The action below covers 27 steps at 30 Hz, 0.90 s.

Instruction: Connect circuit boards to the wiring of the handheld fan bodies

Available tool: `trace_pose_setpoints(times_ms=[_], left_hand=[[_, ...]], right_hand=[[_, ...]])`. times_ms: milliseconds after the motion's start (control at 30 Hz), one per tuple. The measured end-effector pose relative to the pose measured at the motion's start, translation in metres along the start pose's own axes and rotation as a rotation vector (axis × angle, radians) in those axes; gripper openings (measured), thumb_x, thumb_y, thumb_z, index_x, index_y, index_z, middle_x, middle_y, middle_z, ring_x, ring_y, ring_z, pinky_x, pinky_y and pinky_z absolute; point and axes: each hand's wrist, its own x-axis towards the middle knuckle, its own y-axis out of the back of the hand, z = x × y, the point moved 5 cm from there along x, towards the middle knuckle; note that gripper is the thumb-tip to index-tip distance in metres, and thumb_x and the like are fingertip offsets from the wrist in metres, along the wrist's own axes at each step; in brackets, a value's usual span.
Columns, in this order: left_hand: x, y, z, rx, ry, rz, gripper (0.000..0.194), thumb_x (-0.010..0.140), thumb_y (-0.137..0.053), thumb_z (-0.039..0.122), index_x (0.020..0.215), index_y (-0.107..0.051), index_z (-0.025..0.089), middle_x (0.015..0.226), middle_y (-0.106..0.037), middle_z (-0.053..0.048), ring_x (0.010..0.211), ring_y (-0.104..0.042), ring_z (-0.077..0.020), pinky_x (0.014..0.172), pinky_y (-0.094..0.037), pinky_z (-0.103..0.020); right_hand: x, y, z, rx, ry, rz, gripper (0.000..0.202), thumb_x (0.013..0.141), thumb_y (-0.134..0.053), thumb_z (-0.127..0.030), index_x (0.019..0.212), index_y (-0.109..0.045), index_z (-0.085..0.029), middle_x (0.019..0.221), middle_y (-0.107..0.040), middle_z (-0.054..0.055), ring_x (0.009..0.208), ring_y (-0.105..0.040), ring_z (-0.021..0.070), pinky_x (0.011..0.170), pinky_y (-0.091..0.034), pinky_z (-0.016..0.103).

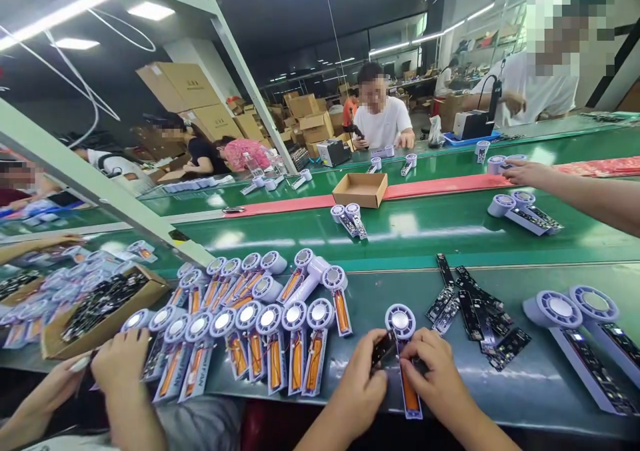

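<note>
From my seat at the remote end, what worries me most is the fan [400,321], on the near tabletop [385,287] between my two hands. Its handle points toward the near edge, its end about level with it, so a careless pull could tip it off. The orange cell [411,397] lies exposed in the handle; a hard thumb might dent it. Any leads are too small for me to make out, but a tug on the board [383,349] could strain one.

Both forearms come in from the near side and converge on the fan. My left hand [364,374] tilts inward, fingers pinching the board just left of the handle. My right hand [437,364] arches over the handle below the fan's head, fingers bunched; I cannot tell whether they pinch anything. A wide swing of that wrist might scatter the loose boards [473,307] to the right.
</note>
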Motion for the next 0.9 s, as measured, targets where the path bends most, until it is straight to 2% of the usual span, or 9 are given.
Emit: trace_pose_setpoints(times_ms=[67,167,233,333,400,467,667,800,900], left_hand=[[-0.005,0.014,-0.007,-0.042,0.036,0.01,0.051,0.076,-0.046,0.007,0.123,-0.061,0.022,0.118,-0.066,-0.009,0.107,-0.062,-0.0207,0.095,-0.051,-0.036],[-0.01,0.045,-0.011,-0.026,0.049,0.094,0.041,0.076,-0.057,0.016,0.116,-0.067,0.021,0.118,-0.066,-0.01,0.114,-0.062,-0.0239,0.098,-0.049,-0.037],[-0.012,0.064,-0.011,-0.037,0.128,0.188,0.04,0.073,-0.064,0.021,0.113,-0.069,0.019,0.105,-0.071,-0.01,0.096,-0.067,-0.0226,0.086,-0.054,-0.035],[-0.008,0.074,-0.004,-0.071,0.135,0.25,0.022,0.071,-0.067,0.023,0.092,-0.072,0.017,0.085,-0.072,-0.006,0.079,-0.066,-0.0182,0.076,-0.053,-0.03],[-0.002,0.07,0.003,-0.142,0.047,0.268,0.006,0.069,-0.068,0.021,0.073,-0.069,0.017,0.08,-0.07,-0.005,0.08,-0.066,-0.0178,0.077,-0.052,-0.029],[0.002,0.059,0.003,-0.222,0.039,0.259,0.005,0.069,-0.069,0.02,0.068,-0.065,0.017,0.075,-0.068,-0.004,0.077,-0.066,-0.0163,0.076,-0.052,-0.028],[-0.003,0.036,-0.008,-0.576,0.178,0.224,0.037,0.069,-0.082,0.028,0.093,-0.056,0.019,0.072,-0.068,0.003,0.075,-0.073,-0.0168,0.071,-0.055,-0.027],[-0.01,0.031,-0.014,-0.814,0.308,0.225,0.048,0.06,-0.091,0.033,0.089,-0.056,0.019,0.072,-0.072,0.003,0.053,-0.063,-0.0083,0.056,-0.051,-0.021],[-0.016,0.02,-0.018,-0.894,0.425,0.173,0.042,0.062,-0.09,0.034,0.081,-0.057,0.017,0.075,-0.074,0.001,0.053,-0.06,-0.0066,0.055,-0.05,-0.019]], right_hand=[[0.003,0.0,0.0,0.011,0.004,0.003,0.01,0.081,-0.06,-0.019,0.073,-0.065,-0.025,0.077,-0.063,0.001,0.077,-0.061,0.0192,0.072,-0.045,0.035],[0.006,0.007,-0.001,0.11,-0.023,0.101,0.014,0.081,-0.057,-0.019,0.068,-0.062,-0.023,0.074,-0.062,0.002,0.073,-0.06,0.0185,0.07,-0.045,0.033],[0.007,0.011,-0.001,0.211,-0.04,0.153,0.014,0.079,-0.057,-0.021,0.067,-0.062,-0.022,0.072,-0.061,0.002,0.071,-0.06,0.0183,0.067,-0.045,0.033],[0.007,0.007,0.006,0.261,-0.116,0.094,0.01,0.08,-0.059,-0.025,0.071,-0.064,-0.023,0.077,-0.06,0.003,0.077,-0.059,0.0191,0.074,-0.045,0.035],[0.006,0.005,0.008,0.25,-0.129,0.074,0.01,0.08,-0.06,-0.026,0.073,-0.066,-0.023,0.078,-0.059,0.003,0.078,-0.058,0.0191,0.074,-0.044,0.035],[0.005,0.006,0.007,0.234,-0.112,0.07,0.01,0.08,-0.06,-0.025,0.073,-0.066,-0.023,0.078,-0.057,0.002,0.077,-0.057,0.0187,0.072,-0.043,0.035],[0.004,0.011,-0.001,0.189,-0.06,0.106,0.008,0.082,-0.06,-0.022,0.076,-0.066,-0.023,0.078,-0.056,0.002,0.077,-0.056,0.0176,0.073,-0.043,0.035],[0.003,0.01,-0.003,0.175,-0.053,0.12,0.01,0.083,-0.059,-0.021,0.075,-0.066,-0.024,0.078,-0.059,0.002,0.077,-0.058,0.0179,0.074,-0.043,0.036],[0.003,0.011,-0.006,0.16,-0.004,0.151,0.01,0.083,-0.061,-0.018,0.076,-0.065,-0.024,0.079,-0.063,0.0,0.078,-0.058,0.0177,0.074,-0.043,0.036]])
